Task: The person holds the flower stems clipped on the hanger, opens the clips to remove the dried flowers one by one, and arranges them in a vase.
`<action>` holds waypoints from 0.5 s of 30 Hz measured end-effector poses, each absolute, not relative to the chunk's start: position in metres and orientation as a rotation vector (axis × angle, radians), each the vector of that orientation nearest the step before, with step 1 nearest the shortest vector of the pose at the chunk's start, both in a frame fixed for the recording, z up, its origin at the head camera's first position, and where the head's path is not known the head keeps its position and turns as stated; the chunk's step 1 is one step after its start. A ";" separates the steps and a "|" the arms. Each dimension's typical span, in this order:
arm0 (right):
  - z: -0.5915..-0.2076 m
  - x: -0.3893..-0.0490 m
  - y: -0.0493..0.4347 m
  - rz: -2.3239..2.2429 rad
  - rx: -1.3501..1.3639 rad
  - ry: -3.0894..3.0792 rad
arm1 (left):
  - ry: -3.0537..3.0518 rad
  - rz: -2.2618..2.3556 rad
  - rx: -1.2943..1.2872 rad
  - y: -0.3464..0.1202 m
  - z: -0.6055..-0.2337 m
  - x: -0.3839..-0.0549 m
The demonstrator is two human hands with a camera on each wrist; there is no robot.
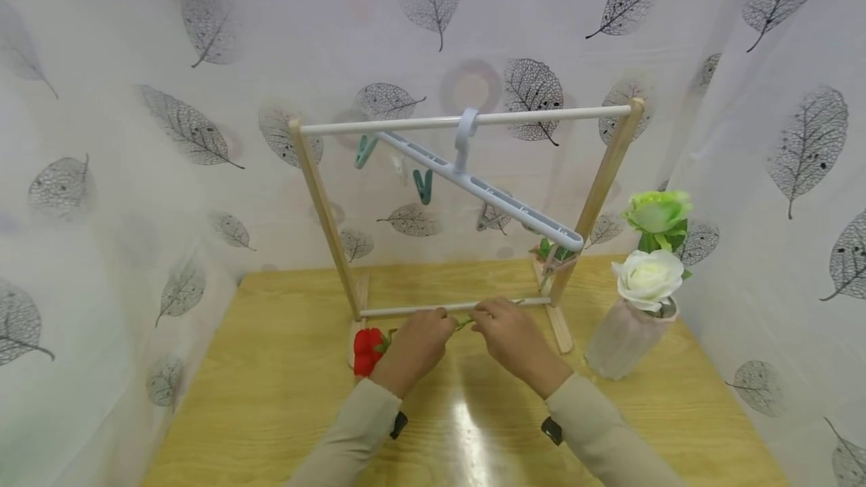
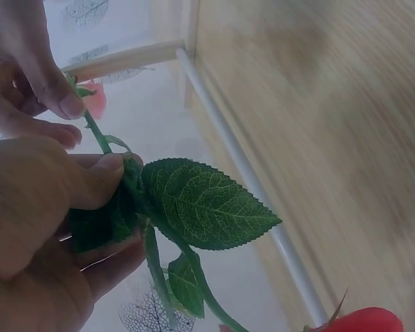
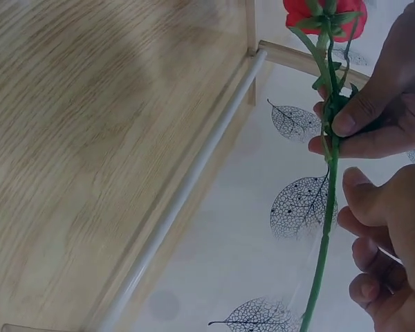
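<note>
A red artificial rose lies sideways low in front of the rack, its bloom to the left. My left hand pinches its green stem near the leaves, thumb against fingers. Farther along the bare stem is my right hand, thumb and fingers parted and loosely bent close beside it. In the right wrist view a gap shows between those fingertips and the stem. The stem's thin end points to the right, past the right hand in the head view.
A wooden rack stands behind the hands with a pale blue hanger on its top bar. Green clips hang from the hanger; a pink clip hangs near a small flower. A vase with white and green roses stands right.
</note>
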State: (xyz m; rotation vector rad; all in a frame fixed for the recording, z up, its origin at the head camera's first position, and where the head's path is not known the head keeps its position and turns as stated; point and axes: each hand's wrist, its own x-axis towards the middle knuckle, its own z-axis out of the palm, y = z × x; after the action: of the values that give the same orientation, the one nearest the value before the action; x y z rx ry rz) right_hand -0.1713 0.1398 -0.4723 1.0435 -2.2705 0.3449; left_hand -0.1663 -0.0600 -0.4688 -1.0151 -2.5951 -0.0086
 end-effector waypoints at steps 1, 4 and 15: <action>-0.472 -0.172 0.139 0.334 1.044 -2.276 | -2.594 0.007 -1.015 -0.060 -0.468 -0.166; -0.472 -0.173 0.136 0.299 1.043 -2.304 | -2.590 0.043 -1.012 -0.058 -0.467 -0.165; -0.476 -0.173 0.132 0.116 1.023 -2.418 | -2.616 0.123 -1.009 -0.052 -0.466 -0.163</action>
State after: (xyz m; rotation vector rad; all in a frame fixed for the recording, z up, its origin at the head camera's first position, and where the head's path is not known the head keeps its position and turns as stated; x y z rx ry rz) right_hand -0.1733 0.1319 -0.4756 1.0225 -2.4185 0.1157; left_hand -0.1626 -0.0519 -0.4657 -1.0085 -2.6157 0.1226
